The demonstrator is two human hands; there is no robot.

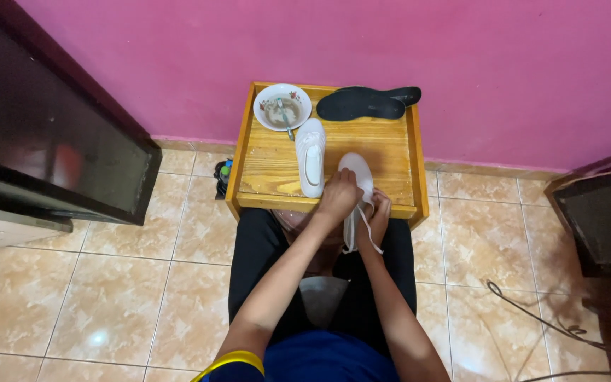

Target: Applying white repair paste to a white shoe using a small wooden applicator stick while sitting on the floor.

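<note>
At the wooden table's (390,152) edge, both hands (353,205) grip a white shoe (357,175).

The wall (319,42) at the top is pink. The tabletop (390,152) in the centre is yellow-brown wood. Both shoes (311,155) are white, the insoles (362,105) black, the bowl (282,106) white with small flowers. The floor tiles (107,297) are marbled beige.

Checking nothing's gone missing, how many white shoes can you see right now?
2. One white shoe lies alone on the wooden table, below the bowl. The other shoe is at the table's front edge, held by the left hand and right hand.
</note>
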